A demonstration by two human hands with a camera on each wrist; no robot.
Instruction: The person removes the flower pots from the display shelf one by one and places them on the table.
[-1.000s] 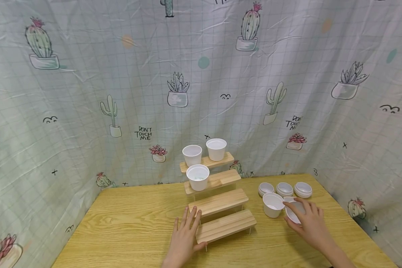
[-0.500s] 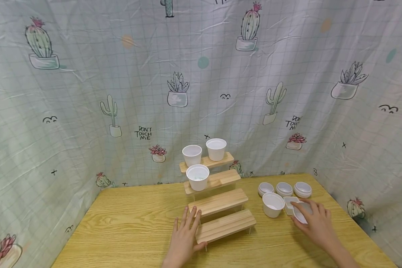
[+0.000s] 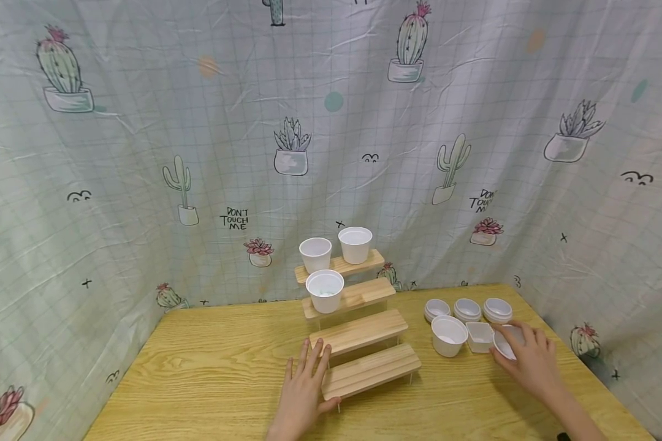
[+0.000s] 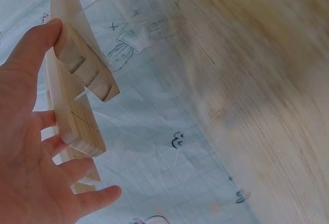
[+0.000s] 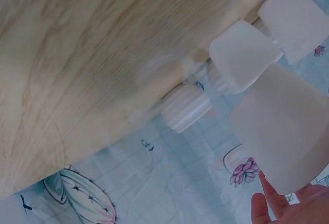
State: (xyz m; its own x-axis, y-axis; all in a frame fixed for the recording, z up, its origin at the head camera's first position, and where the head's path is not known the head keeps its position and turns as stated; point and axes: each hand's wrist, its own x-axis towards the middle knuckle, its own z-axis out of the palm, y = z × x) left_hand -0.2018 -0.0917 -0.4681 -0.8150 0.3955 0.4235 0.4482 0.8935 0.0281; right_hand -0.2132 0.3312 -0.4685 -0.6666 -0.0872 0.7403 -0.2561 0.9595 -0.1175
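At the right of the head view, my right hand [image 3: 534,366] grips a white plastic cup [image 3: 506,346] by its rim, fingers partly hiding it. In the right wrist view this cup [image 5: 282,131] looks lifted off the table. Just left of it stand a white square container [image 3: 480,338] and another white round cup [image 3: 448,338]. My left hand [image 3: 302,389] rests at the left end of a wooden step stand [image 3: 372,370], fingers spread. In the left wrist view, the thumb touches the end of one step [image 4: 85,67] and fingertips lie by another.
Two white cups stand on the top step [image 3: 344,267], and another cup [image 3: 325,294] on the step below. Three low round containers [image 3: 467,310] line the back right of the table [image 3: 209,367]. A cactus-print curtain [image 3: 336,141] hangs around the table.
My right hand has moved right with the cup, away from the square container, which now shows fully. The left hand stays put at the stand.
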